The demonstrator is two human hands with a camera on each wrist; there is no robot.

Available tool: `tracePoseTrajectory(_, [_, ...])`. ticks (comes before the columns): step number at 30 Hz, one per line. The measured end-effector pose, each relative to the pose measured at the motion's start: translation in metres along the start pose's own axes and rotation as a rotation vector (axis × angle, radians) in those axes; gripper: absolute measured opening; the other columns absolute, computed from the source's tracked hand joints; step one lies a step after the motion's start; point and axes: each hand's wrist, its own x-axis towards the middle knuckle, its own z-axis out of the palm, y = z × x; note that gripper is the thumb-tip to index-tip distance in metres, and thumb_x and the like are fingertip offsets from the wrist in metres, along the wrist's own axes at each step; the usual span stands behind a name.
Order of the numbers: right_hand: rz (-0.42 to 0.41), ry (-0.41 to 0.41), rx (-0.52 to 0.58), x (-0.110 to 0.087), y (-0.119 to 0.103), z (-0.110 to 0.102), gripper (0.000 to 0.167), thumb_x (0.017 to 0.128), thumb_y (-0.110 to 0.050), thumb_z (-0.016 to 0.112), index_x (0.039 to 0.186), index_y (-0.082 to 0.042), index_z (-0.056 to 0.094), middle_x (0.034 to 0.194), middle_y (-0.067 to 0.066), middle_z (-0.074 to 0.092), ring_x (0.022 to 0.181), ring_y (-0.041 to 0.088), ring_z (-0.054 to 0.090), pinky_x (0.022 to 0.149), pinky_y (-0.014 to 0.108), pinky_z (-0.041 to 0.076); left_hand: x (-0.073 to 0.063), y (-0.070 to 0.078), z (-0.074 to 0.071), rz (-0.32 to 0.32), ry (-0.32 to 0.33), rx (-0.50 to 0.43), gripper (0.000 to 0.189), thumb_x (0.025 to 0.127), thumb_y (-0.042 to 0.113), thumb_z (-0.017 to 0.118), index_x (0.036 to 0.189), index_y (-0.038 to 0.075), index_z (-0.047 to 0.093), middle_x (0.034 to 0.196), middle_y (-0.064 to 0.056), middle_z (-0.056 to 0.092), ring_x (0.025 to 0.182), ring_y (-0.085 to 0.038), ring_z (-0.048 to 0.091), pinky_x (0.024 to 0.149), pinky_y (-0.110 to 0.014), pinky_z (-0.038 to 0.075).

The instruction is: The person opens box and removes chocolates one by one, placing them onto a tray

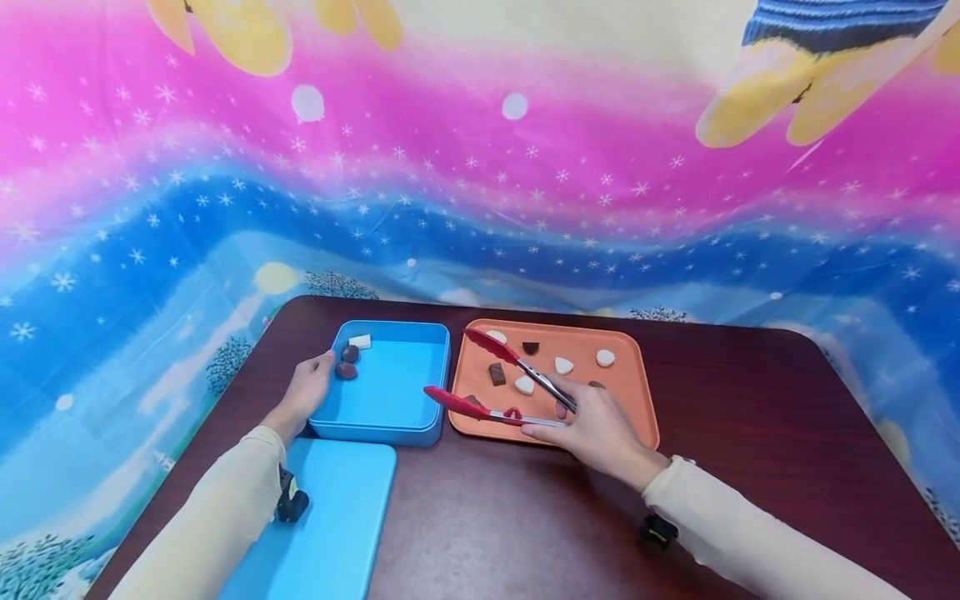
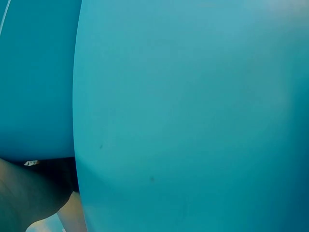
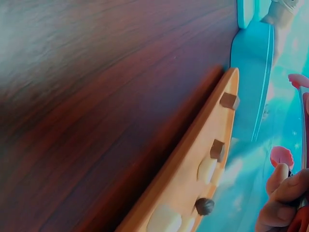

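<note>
My right hand (image 1: 609,432) holds a pair of red-tipped metal tongs (image 1: 463,403) above the orange tray (image 1: 651,408). The tongs' arms are spread, with nothing held between their red tips, which point toward the blue box (image 1: 408,435). At that box's left wall, my left hand (image 1: 306,390) grips the rim. Inside the box, two dark brown chocolates (image 1: 347,371) and a white piece (image 1: 360,342) lie along the left side. White and brown chocolates are scattered on the tray, among them a brown block (image 1: 497,373) and a white piece (image 1: 564,365). The right hand hides some.
A flat blue lid (image 1: 341,508) lies in front of the box, partly beneath the left forearm. Box and tray stand side by side on a dark wooden table (image 1: 750,433). Behind the table hangs a patterned pink and blue cloth (image 1: 450,167).
</note>
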Motion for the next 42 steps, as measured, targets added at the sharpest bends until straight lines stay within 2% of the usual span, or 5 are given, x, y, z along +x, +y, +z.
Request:
tracePoseTrajectory(10, [-0.013,-0.034,0.053,0.009,-0.021,0.02,0.073,0.073,-0.059,0.085,0.136,-0.029,0.062,0.066,-0.005,0.052,0.052,0.011,0.047,0.045,0.026,0.036,0.0,0.001,0.0,-0.001,-0.01,0.004,0.075,0.108,0.055,0.018,0.161,0.003,0.017,0.164,-0.028,0.025,0.147,-0.051,0.029,0.12,-0.07,0.025])
tracePoseTrajectory(17, [0.001,-0.056,0.039,0.018,-0.033,0.031,0.079,0.071,-0.065,0.083,0.135,-0.022,0.064,0.064,-0.005,0.053,0.055,0.012,0.05,0.047,0.027,0.04,0.0,0.002,0.001,-0.006,-0.009,-0.004,0.073,0.108,0.055,0.018,0.16,0.003,0.025,0.163,-0.027,0.027,0.149,-0.051,0.028,0.12,-0.071,0.024])
tracePoseTrajectory(27, [-0.003,-0.112,0.019,0.033,-0.05,0.041,0.076,0.072,-0.064,0.083,0.129,-0.016,0.066,0.058,-0.003,0.047,0.05,0.014,0.043,0.044,0.028,0.031,0.001,0.004,0.0,-0.013,-0.012,-0.021,0.073,0.108,0.056,0.018,0.161,0.005,0.022,0.164,-0.027,0.026,0.149,-0.051,0.025,0.119,-0.072,0.023])
tracePoseTrajectory(34, [-0.039,-0.141,0.014,0.042,-0.062,0.05,0.064,0.075,-0.064,0.081,0.112,-0.013,0.068,0.059,-0.002,0.05,0.05,0.015,0.048,0.045,0.029,0.035,0.001,0.002,-0.001,-0.032,-0.002,-0.002,0.075,0.108,0.056,0.019,0.162,0.005,0.016,0.164,-0.028,0.024,0.148,-0.053,0.026,0.119,-0.072,0.024])
tracePoseTrajectory(42, [-0.064,-0.167,0.023,0.051,-0.07,0.06,0.071,0.077,-0.066,0.078,0.124,-0.013,0.067,0.058,-0.003,0.05,0.048,0.014,0.049,0.041,0.027,0.035,0.002,0.001,0.001,-0.04,-0.005,-0.007,0.076,0.107,0.057,0.018,0.162,0.004,0.017,0.163,-0.029,0.025,0.147,-0.053,0.028,0.119,-0.071,0.025])
